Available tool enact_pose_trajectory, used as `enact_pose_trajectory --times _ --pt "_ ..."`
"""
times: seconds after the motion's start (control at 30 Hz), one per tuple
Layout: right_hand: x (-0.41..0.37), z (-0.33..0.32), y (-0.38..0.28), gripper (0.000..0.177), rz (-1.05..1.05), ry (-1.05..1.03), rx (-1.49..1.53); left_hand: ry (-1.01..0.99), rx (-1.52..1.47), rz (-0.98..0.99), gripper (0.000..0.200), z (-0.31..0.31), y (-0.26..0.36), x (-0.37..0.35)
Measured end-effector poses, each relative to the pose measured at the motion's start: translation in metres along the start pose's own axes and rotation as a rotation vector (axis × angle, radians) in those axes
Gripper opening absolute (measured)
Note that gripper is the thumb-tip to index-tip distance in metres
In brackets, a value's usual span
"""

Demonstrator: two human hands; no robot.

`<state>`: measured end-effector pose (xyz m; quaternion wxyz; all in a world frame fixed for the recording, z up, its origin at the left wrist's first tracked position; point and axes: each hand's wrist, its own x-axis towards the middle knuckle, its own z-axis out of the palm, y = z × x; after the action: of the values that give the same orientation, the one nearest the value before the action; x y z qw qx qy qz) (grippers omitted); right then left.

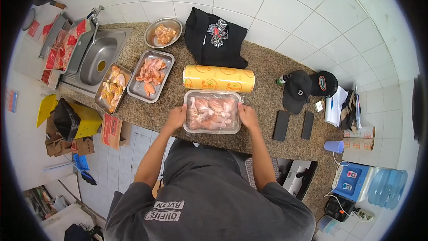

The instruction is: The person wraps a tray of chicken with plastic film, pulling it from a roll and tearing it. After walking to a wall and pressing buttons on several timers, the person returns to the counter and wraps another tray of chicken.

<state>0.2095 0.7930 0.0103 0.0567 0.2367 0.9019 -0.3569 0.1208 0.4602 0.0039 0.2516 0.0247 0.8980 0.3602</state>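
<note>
a person's two bare hands hold a rectangular, clear-looking tray point(211, 131) of raw pink chicken pieces point(213, 112) covered with glossy transparent film. the tray is straight in front of the body, over the near part of a brown speckled stone surface point(263, 69); whether it rests there or is slightly raised, i cannot tell. the left hand point(178, 117) pinches the rim at the left short side, and the right hand point(248, 116) pinches the right short side.

just beyond the tray lies a thick yellow roll with red and green print point(218, 79), set lengthwise. behind the roll is a black cloth garment with a printed graphic point(200, 40). to the left stand a rectangular metal tray of chicken wings point(167, 67), a narrower metal tray of yellowish chicken pieces point(123, 92) beside it, and a round steel bowl point(149, 31) with more meat. to the right, two dark flat rectangular objects point(281, 126) lie near a black cap with a white letter point(297, 91).
</note>
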Motion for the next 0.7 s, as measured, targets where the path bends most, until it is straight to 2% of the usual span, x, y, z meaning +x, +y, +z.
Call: enact_pose_trajectory --times 0.03,0.07,0.1,0.13,0.17,0.2,0.27,0.3,0.37,0.4,0.47,0.6,0.7 --pt "0.006 -0.015 -0.011 0.059 0.015 -0.08 -0.154 0.005 -0.001 -0.002 0.06 -0.014 0.005 0.002" --pt "0.012 -0.024 -0.02 0.059 0.094 0.086 -0.111 0.194 0.05 0.044 0.06 -0.028 0.009 0.004" --pt "0.024 -0.029 -0.02 0.059 0.091 0.082 -0.112 0.379 0.101 0.088 0.061 -0.036 0.013 0.009" --pt "0.044 -0.038 -0.02 0.062 0.034 0.245 0.027 0.384 0.099 0.085 0.061 -0.041 0.02 0.025" --pt "0.062 -0.041 -0.02 0.064 -0.02 0.4 0.166 0.376 0.044 0.176 0.061 -0.046 0.027 0.045" --pt "0.08 -0.034 -0.021 0.064 -0.018 0.388 0.165 0.363 -0.007 0.263 0.062 -0.051 0.033 0.061" --pt "0.127 -0.021 -0.026 0.069 0.112 0.229 0.567 0.26 -0.47 0.157 0.061 -0.047 0.078 0.087" --pt "0.139 -0.02 -0.033 0.069 0.121 0.227 0.569 0.254 -0.466 0.152 0.061 -0.048 0.086 0.104" --pt "0.161 -0.022 -0.05 0.066 0.146 0.256 0.628 0.139 -0.648 -0.02 0.059 -0.048 0.097 0.144" --pt "0.166 -0.021 -0.053 0.066 0.152 0.258 0.629 0.135 -0.645 -0.021 0.059 -0.048 0.098 0.155" --pt "0.183 -0.025 -0.062 0.059 -0.039 0.347 0.763 0.189 -0.849 0.161 0.054 -0.052 0.102 0.179" --pt "0.149 -0.077 -0.115 0.054 -0.165 0.265 0.871 0.159 -0.877 0.261 0.051 -0.098 0.143 0.128" --pt "0.098 -0.108 -0.136 0.054 -0.25 0.274 0.761 0.161 -0.813 0.238 0.052 -0.115 0.137 0.075"
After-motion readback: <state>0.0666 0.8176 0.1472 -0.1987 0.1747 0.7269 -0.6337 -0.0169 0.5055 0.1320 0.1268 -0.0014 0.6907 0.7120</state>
